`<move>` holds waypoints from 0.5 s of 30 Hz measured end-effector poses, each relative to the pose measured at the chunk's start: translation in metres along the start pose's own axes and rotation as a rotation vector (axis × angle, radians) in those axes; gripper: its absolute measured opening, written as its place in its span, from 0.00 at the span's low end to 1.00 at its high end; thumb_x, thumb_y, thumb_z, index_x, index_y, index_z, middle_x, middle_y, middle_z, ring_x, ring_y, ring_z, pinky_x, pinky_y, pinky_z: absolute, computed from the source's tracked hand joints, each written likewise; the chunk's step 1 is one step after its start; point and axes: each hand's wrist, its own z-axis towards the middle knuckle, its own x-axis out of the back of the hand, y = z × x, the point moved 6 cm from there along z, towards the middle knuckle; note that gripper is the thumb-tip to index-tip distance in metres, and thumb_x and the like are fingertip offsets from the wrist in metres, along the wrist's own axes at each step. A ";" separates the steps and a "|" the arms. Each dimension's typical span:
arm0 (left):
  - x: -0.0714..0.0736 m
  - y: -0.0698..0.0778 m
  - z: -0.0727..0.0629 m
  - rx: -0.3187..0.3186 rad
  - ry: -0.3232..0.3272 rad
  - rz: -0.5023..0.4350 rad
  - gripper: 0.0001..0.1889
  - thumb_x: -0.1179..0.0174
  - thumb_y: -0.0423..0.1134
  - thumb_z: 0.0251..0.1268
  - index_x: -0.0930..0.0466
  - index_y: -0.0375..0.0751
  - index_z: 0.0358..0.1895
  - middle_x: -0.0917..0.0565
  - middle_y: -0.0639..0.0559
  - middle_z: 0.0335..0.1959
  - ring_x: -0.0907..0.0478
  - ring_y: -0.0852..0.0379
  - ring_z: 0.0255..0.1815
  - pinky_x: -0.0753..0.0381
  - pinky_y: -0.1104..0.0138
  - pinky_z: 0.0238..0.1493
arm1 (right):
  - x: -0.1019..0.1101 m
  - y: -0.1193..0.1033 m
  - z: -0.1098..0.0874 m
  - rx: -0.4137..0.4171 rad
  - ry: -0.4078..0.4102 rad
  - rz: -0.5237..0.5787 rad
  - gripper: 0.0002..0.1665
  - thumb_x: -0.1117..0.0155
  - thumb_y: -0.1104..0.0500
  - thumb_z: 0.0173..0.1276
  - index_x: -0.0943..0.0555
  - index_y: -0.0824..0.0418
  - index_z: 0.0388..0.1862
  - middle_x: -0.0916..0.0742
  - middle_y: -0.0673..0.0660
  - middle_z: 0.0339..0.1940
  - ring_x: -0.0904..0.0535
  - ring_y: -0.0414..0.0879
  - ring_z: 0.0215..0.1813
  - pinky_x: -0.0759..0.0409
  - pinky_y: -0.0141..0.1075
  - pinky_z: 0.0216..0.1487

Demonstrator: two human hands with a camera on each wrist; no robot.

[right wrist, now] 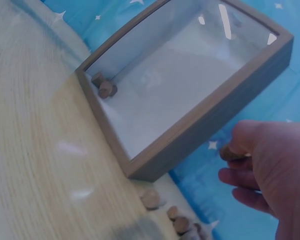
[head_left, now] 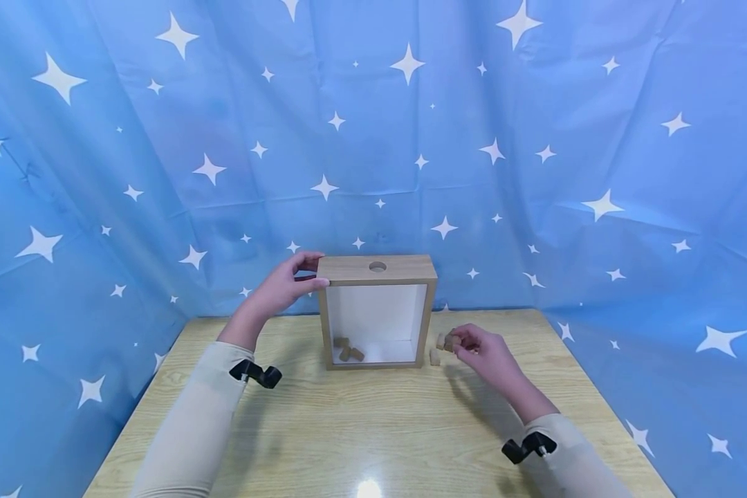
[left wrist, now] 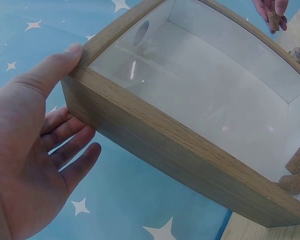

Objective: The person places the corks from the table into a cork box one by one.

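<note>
A shallow wooden box (head_left: 348,268) with a clear front stands upright on the table, a round hole (head_left: 377,266) in its top. My left hand (head_left: 283,283) holds its upper left corner, thumb at the front edge and fingers behind, as the left wrist view shows. Several corks (left wrist: 291,184) lie in the box's lower left corner. Right of the box, my right hand (head_left: 488,354) pinches a cork (right wrist: 230,153) between thumb and fingers. Beneath that hand, more loose corks (right wrist: 150,199) lie on the table beside the box's lower right corner.
The light wood table (head_left: 361,415) reaches back to a blue curtain (head_left: 373,138) with white stars, which hangs close behind the box and along both sides. Black camera mounts (head_left: 255,373) are strapped over both sleeves.
</note>
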 end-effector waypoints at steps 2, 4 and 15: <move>0.000 0.000 -0.001 0.001 0.000 -0.001 0.39 0.25 0.54 0.75 0.30 0.49 0.82 0.25 0.42 0.73 0.29 0.39 0.79 0.21 0.41 0.71 | 0.003 -0.003 0.002 -0.001 0.006 0.004 0.16 0.26 0.67 0.76 0.12 0.60 0.60 0.09 0.52 0.40 0.12 0.46 0.42 0.13 0.37 0.40; 0.000 0.001 -0.001 0.000 0.001 -0.002 0.38 0.25 0.54 0.75 0.30 0.49 0.82 0.25 0.42 0.73 0.29 0.39 0.79 0.21 0.42 0.71 | 0.006 -0.005 0.004 0.000 0.016 0.005 0.16 0.26 0.67 0.76 0.12 0.59 0.60 0.09 0.51 0.39 0.12 0.47 0.42 0.13 0.37 0.39; -0.001 0.001 0.000 -0.008 -0.002 -0.003 0.38 0.26 0.52 0.76 0.30 0.48 0.82 0.25 0.42 0.73 0.28 0.40 0.78 0.19 0.43 0.69 | 0.020 -0.020 0.012 -0.020 0.040 0.001 0.17 0.26 0.65 0.77 0.12 0.60 0.62 0.08 0.53 0.39 0.13 0.49 0.42 0.15 0.37 0.32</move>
